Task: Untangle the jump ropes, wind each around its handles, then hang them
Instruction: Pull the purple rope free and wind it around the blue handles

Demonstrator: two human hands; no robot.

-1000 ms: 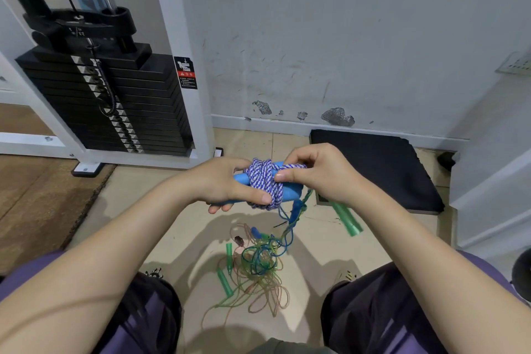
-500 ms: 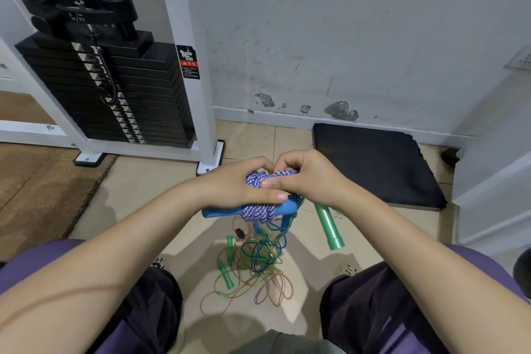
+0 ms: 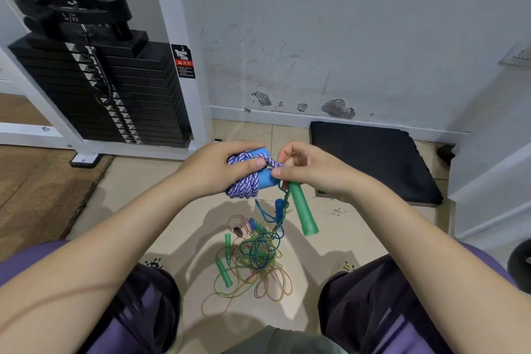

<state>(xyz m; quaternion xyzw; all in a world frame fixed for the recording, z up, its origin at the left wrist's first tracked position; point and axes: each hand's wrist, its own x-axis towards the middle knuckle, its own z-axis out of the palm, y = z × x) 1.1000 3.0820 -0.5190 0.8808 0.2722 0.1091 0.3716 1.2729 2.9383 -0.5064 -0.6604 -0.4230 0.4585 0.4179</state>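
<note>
My left hand (image 3: 218,169) grips a pair of blue handles (image 3: 267,179) wound with purple-and-white braided rope (image 3: 244,185). My right hand (image 3: 310,169) pinches the rope's free end at the bundle's right side. Below my right hand a green handle (image 3: 301,210) hangs, with thin blue and green cords trailing down from it. A tangle of green, blue and orange ropes (image 3: 255,261) lies on the floor between my knees, with small green handles (image 3: 224,271) at its left.
A black weight stack (image 3: 109,95) in a white frame stands at the left. A black mat (image 3: 373,158) lies by the wall at the right. Brown flooring (image 3: 37,190) borders the tiles on the left. My knees flank the tangle.
The wound bundle has turned so the blue handle ends point right. My right hand has shifted to pinch the rope end at the bundle's right side. The green handle hangs lower.
</note>
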